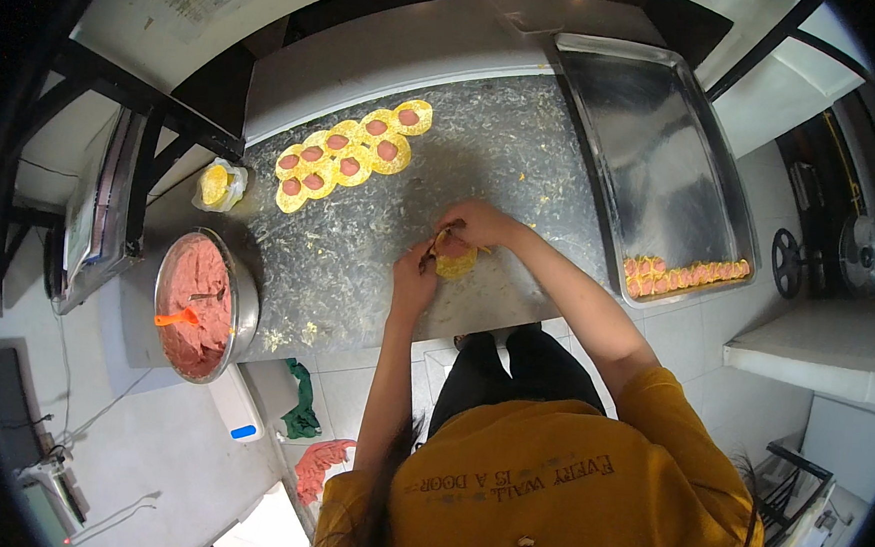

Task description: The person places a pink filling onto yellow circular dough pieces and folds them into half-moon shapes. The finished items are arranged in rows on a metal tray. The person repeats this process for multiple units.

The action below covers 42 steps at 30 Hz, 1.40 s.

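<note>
Near the front edge of the dark speckled table (524,169), a round yellow dumpling wrapper (455,268) with pink filling is held between my two hands. My left hand (416,280) pinches its left side. At its upper edge, the fingers of my right hand (479,223) are closed on it. Farther off to the left, several yellow wrappers (350,135) lie in two overlapping rows, each with a lump of pink meat filling (350,166) on it. My fingertips partly hide the held wrapper.
A metal bowl (247,307) of pink meat filling (197,269), with an orange-handled utensil (176,317), stands at the left. Behind it is a bag of stacked wrappers (216,187). At the right, a large metal tray (655,156) holds filled dumplings (686,278) along its near end.
</note>
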{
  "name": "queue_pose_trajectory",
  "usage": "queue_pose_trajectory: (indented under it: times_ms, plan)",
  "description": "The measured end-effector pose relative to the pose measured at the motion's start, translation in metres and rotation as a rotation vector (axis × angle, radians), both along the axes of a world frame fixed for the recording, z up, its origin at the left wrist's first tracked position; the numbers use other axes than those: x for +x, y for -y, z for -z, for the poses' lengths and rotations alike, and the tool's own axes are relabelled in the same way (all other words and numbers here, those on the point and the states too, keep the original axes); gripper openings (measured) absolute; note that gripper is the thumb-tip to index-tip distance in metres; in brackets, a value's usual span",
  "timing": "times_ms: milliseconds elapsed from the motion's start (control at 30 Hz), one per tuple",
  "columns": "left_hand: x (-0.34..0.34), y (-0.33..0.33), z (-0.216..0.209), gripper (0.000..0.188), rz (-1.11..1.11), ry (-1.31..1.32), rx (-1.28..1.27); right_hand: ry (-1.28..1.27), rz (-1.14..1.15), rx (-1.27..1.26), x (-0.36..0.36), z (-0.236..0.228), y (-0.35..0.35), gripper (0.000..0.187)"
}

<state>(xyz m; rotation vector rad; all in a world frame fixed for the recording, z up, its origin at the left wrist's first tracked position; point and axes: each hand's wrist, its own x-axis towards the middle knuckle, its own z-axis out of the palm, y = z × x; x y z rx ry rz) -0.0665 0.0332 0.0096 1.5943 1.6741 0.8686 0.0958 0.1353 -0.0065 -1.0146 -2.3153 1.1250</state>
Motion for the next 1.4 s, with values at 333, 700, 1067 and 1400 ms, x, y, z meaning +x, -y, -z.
queue_pose_trajectory:
  times_ms: [333, 700, 1067, 1400]
  plan:
    - [0.011, 0.005, 0.023, 0.023, -0.146, 0.015, -0.149, -0.068, 0.162, -0.168, 0.031, 0.004, 0.022, 0.033]
    - [0.022, -0.006, 0.006, 0.024, -0.328, 0.836, -0.473, -0.191, 0.246, -0.05, 0.033, -0.021, 0.054, 0.044]
    - [0.032, 0.004, 0.011, 0.031, -0.128, 0.624, -0.197, -0.533, 0.378, -0.314, 0.043, 0.018, 0.062, 0.038]
    - [0.038, 0.006, 0.003, 0.03, -0.229, 0.833, -0.257, -0.494, 0.357, -0.522, 0.047, -0.009, 0.059, 0.028]
